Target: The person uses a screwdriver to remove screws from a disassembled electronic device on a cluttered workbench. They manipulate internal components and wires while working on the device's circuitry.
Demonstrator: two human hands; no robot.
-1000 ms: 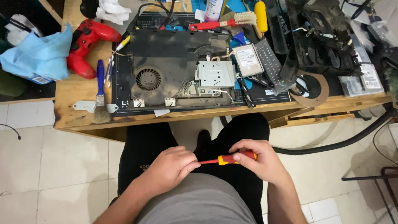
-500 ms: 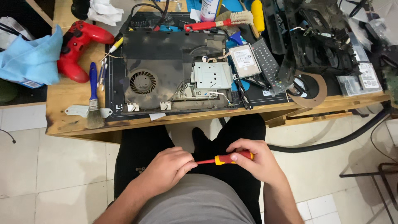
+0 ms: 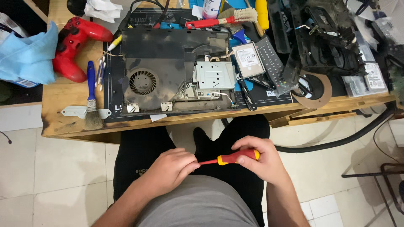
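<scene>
I hold a screwdriver with a red and yellow handle (image 3: 235, 158) level above my lap. My right hand (image 3: 259, 162) grips the handle. My left hand (image 3: 170, 168) is closed around the shaft's tip end, which is hidden in my fingers. On the wooden bench (image 3: 67, 117) ahead lies an opened, dusty black game console (image 3: 176, 71) with a round fan (image 3: 142, 82) and a bare metal drive cage (image 3: 213, 75). Both hands are well short of the console, below the bench edge.
A blue-handled brush (image 3: 91, 96) and a red game controller (image 3: 75, 44) lie left of the console. A hard drive (image 3: 248, 59), a remote control (image 3: 273, 63), a tape roll (image 3: 313, 90) and black casing parts (image 3: 328, 38) crowd the right. A black hose (image 3: 336, 138) crosses the tiled floor.
The view has shifted slightly, so the bench sits lower in frame. My hands stay on the screwdriver above my lap, with the left fingers still working at the tip.
</scene>
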